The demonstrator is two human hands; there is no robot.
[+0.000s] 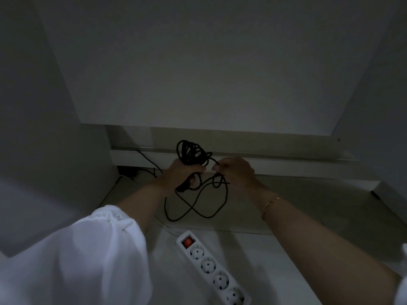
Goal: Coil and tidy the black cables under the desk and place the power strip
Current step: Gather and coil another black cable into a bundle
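Note:
My left hand (182,172) grips a bundle of coiled black cable (191,153), whose loops stick up above the fist. A black plug end pokes out below that fist. My right hand (234,170), just to the right, pinches a strand of the same cable. Loose loops of the black cable hang from both hands down to the floor. A white power strip (211,267) with a red switch and several sockets lies on the floor in front of me, between my forearms. Its white cord runs off to the left.
A white baseboard (286,166) runs along the wall behind my hands. The desk's side panel (44,128) stands on the left, and its back panel (209,62) hangs above. Another thin black cable (147,160) and a dark plug lie in the left corner.

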